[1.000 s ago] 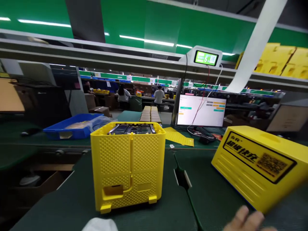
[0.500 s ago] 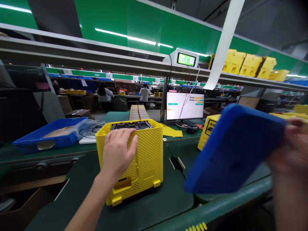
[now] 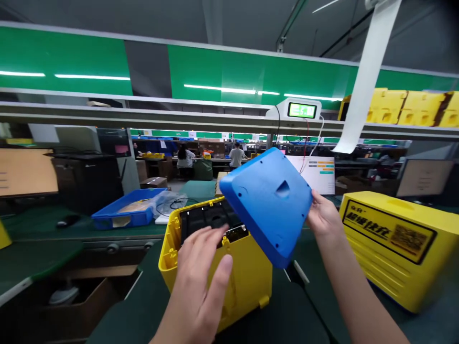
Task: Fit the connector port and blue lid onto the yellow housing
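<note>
A yellow perforated plastic housing (image 3: 247, 274) stands on the green mat, tipped toward me so its open top with black parts inside (image 3: 206, 217) shows. My left hand (image 3: 201, 267) grips its near top edge, fingers over the rim and thumb on the front wall. My right hand (image 3: 324, 217) holds a blue plastic cover (image 3: 268, 203) by its right edge, tilted above the housing's right top corner.
A second yellow unit with a black label (image 3: 390, 246) lies on the right. A blue tray (image 3: 124, 210) sits at back left, a lit monitor (image 3: 319, 172) behind. Yellow boxes (image 3: 405, 107) line the overhead shelf. People work at far benches. An open carton (image 3: 82, 298) sits below left.
The blue cover has swung from my far right to above the housing's open top. My left hand moved from the front wall to the rim, and the housing tipped toward me.
</note>
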Demonstrator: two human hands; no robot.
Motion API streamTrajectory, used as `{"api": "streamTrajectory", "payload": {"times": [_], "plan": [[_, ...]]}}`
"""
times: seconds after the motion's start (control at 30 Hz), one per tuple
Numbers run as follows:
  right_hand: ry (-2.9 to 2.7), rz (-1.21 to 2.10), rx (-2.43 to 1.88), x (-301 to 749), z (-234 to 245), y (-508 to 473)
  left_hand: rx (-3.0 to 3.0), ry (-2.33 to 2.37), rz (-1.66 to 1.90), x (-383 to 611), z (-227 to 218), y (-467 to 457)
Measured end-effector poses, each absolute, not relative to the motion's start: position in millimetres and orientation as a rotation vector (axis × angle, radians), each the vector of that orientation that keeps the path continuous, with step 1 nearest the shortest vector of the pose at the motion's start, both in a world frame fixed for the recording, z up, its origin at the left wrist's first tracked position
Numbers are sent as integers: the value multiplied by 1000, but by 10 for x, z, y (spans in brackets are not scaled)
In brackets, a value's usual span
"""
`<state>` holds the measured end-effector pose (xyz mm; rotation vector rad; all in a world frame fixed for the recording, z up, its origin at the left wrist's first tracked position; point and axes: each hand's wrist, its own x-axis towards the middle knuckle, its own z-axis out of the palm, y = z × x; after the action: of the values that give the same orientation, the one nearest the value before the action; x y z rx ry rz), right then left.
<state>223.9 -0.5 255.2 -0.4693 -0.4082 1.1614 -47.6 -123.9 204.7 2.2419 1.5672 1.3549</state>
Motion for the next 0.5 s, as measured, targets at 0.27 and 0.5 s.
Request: {"api": "streamTrajectory", "payload": {"times": [0.27,0.5], "plan": [[-1060,1167,-397,1595,2528,-226,1543,1219,1773,-740,2604,-924],[-1435,795,-950,1476,2235,-134,1551,1611,1664,-1231,2565,-577]]}}
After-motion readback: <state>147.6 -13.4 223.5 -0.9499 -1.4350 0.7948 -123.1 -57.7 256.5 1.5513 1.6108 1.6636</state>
